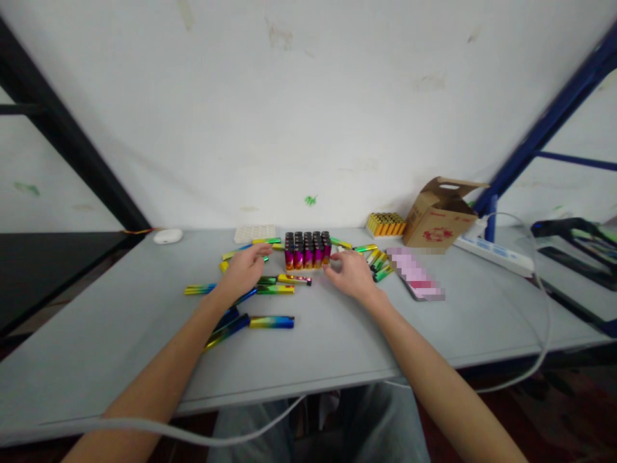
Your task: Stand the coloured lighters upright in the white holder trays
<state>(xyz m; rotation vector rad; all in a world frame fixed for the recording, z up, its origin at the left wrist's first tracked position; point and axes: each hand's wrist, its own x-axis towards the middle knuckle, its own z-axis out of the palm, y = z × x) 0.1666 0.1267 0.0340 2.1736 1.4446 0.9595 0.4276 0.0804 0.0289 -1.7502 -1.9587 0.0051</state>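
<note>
A block of upright, battery-like cylinders (308, 251) stands mid-table, with black tops and shiny purple-orange sides. My left hand (248, 267) hovers left of it, fingers stretched toward the block above loose shiny pieces; nothing shows in its grasp. At the block's right front corner is my right hand (351, 271), thumb and forefinger apart; whether it touches the cylinders I cannot tell. Loose glossy yellow, green and blue pieces surround the block, among them a yellow-blue piece (272, 322) in front and a yellow-green piece (276, 290) behind it.
A pale ridged tray (254, 233) and a white case (168, 236) lie at the back left. Toward the back right stand yellow cylinders (387, 225) and an open cardboard box (438, 222). A phone (414, 273), power strip (496, 254) and white cable (548, 308) occupy the right side.
</note>
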